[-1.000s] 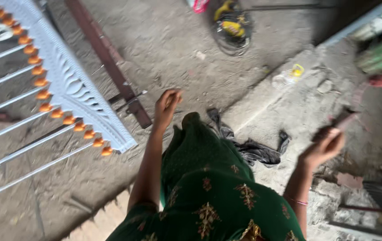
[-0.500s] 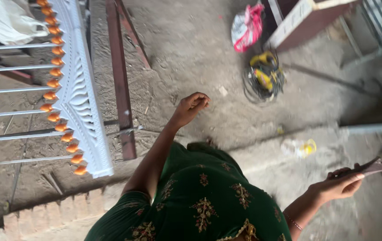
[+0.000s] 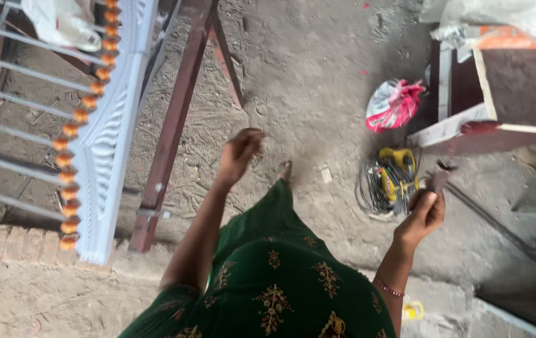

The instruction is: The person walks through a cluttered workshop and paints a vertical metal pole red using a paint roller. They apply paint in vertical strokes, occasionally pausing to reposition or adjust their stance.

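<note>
Head view is showing the right hand [image 3: 421,216] closing its fingers around a small, flat, dark reddish-brown piece [image 3: 438,178], which is sticking up out of the grip at the right of the scene; blur is hiding what kind of thing it is. The left hand [image 3: 238,153] is hanging in the air near the middle, fingers curled loosely inward and holding nothing, well apart from the right one.

Just left of the held piece, a yellow power tool [image 3: 398,164] is lying on the dirt floor [image 3: 305,75] inside a coil of dark cable [image 3: 374,191]. Farther off, a crumpled red and white bag [image 3: 393,104] is resting on the floor beside a low wooden box [image 3: 499,106] with pale edges and a dark inner face. A green dress with gold motifs [image 3: 274,281] is filling the near centre, and a thin red bangle [image 3: 388,288] is sitting on the right wrist.

On the left, a rust-brown metal beam [image 3: 174,125] is running from far to near, and beyond it a pale blue gate panel [image 3: 108,144] with a row of orange knobs [image 3: 71,150] is lying on thin metal bars. A line of bricks [image 3: 21,243] is showing at the near left.
</note>
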